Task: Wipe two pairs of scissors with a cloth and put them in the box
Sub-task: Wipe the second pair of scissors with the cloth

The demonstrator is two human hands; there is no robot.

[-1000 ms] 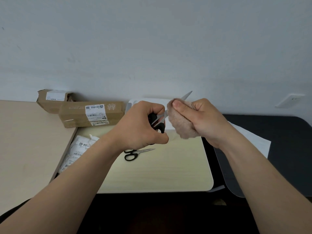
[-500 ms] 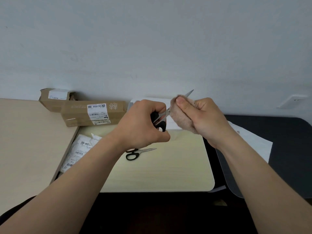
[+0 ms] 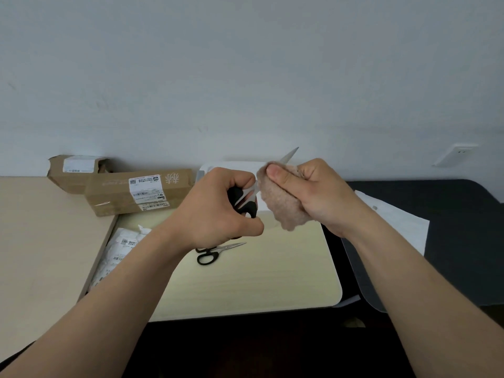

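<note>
Cartons [image 3: 136, 196] sit far left on the table [image 3: 259, 282]. The left hand [image 3: 215, 211] has its grip closed round the handles of raised scissors [image 3: 249, 207]. A second pair [image 3: 215, 252] lies on the table beneath. The right hand [image 3: 319, 195] pinches the cloth [image 3: 286, 208] round the blade, in front of a white box [image 3: 231, 166].

Soft, even, rather dim light fills the view, and the plain grey-white wall [image 3: 245, 64] reads flat and slightly bluish. Only 1 faint, soft-edged shadow lies on the pale wooden bench [image 3: 272, 282], under the beige fluffy cloth [image 3: 286, 211]. The raised black-handled scissors [image 3: 250, 209] glint mildly at the steel tip. The bench's edges bow from wide-angle distortion. Labels on the brown cardboard boxes [image 3: 114, 197] are too soft to read.
</note>
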